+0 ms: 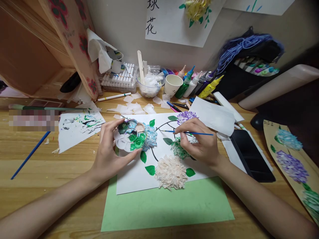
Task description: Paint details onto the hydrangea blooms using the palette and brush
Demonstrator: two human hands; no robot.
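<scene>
Head view: a green sheet [166, 212] lies beneath the near edge of the flower picture [137, 182]. The left hand [109, 152] grips a palette [124, 139] over its far left corner; the right hand [202, 142] pinches a thin brush [200, 133]. Stem or leaf painting seems in hand; the next stroke wants a steady tip.

Marker tray [118, 88]: filled with white markers [124, 75].
Clear bowl [149, 93]: heaped with white scraps [151, 81]; a wooden stick [141, 68] is propped inside.
Paper cup [171, 89]: set beside bottles [183, 88].
Blue cords [245, 43]: draped over a black container [239, 79].
Wall sheet [171, 31]: marked with a yellow flower [197, 10].
</scene>
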